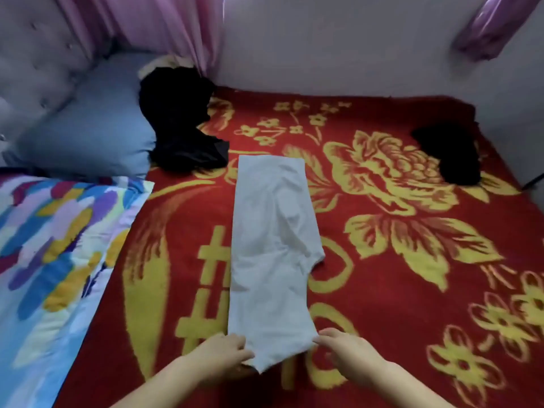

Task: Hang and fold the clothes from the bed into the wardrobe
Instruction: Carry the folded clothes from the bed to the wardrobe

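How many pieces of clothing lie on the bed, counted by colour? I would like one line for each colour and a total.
White: 1, the white garment, folded into a long strip, with both hands at its near end
Black: 2, the black garment by the pillow and the black garment at the far right
Total: 3

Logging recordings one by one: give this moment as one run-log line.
stage: folding | item: white garment in long strip on red blanket | left hand, right hand: gripping near corners | waiting: two black garments
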Motion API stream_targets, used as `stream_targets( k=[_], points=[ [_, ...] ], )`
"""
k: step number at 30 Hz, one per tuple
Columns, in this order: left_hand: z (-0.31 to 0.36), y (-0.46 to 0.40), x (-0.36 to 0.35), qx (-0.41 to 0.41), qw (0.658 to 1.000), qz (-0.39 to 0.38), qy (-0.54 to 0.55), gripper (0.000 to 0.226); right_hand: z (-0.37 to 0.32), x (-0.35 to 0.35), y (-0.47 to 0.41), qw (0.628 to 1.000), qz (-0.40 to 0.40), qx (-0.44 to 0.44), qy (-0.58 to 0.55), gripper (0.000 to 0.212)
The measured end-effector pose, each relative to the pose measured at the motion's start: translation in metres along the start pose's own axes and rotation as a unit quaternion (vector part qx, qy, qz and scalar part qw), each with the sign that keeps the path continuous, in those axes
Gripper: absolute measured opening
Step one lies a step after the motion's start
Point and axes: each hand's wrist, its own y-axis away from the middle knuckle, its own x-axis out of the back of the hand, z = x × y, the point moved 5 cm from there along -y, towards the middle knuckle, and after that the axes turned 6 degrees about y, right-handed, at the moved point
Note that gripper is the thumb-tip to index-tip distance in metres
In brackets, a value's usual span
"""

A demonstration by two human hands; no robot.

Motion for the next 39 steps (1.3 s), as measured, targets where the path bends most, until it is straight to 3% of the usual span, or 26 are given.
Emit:
stream_targets(
  k=[3,6,13,17,20,22,24,29,33,34,36,38,39],
  points=[
    [0.009,0.009,-0.072,0.014,0.999,-0.022,0.039,0.044,0.011,-0.072,-0.012,0.998,-0.018,-0.048,-0.036,0.041],
    [-0.003,0.002,-0.088,0.046,0.994,0.040,0.093,0.055,0.026,-0.085,-0.036,0.992,0.040,-0.089,-0.078,0.032],
    [0.006,-0.079,-0.095,0.056,0.995,0.082,0.028,0.065,0.046,-0.002,-0.140,0.941,0.231,-0.138,-0.204,0.020],
    [0.010,-0.136,-0.106,0.097,0.992,0.077,0.039,0.063,0.059,0.032,-0.221,0.927,0.226,-0.187,-0.233,0.048],
    [0.001,-0.157,-0.138,0.075,0.996,0.037,0.034,0.065,0.069,0.018,-0.267,0.934,0.183,-0.246,-0.184,0.042],
    [-0.004,-0.162,-0.150,0.060,0.997,0.043,0.021,0.065,0.081,0.018,-0.271,0.934,0.216,-0.257,-0.126,0.024],
    [-0.004,-0.163,-0.156,0.035,0.998,0.058,0.004,0.063,0.104,0.014,-0.257,0.916,0.260,-0.276,-0.131,0.024],
    [0.001,-0.157,-0.154,-0.004,0.994,0.104,-0.012,0.059,0.137,-0.007,-0.232,0.924,0.157,-0.339,-0.082,0.030],
    [-0.003,-0.153,-0.135,-0.057,0.977,0.206,0.003,0.059,0.133,0.032,-0.263,0.923,0.253,-0.291,0.011,0.053],
    [-0.011,-0.152,-0.129,-0.043,0.970,0.236,0.022,0.059,0.130,0.034,-0.271,0.934,0.246,-0.260,0.010,0.057],
    [-0.039,-0.148,-0.124,0.041,0.963,0.262,0.049,0.058,0.126,0.016,-0.288,0.971,0.134,-0.198,0.026,0.064],
    [-0.069,-0.141,-0.127,0.130,0.964,0.229,0.036,0.058,0.127,-0.005,-0.293,0.984,0.023,-0.172,0.044,0.065],
    [-0.079,-0.137,-0.131,0.149,0.968,0.200,0.033,0.059,0.128,-0.009,-0.293,0.984,0.006,-0.176,0.039,0.065]
  ],
)
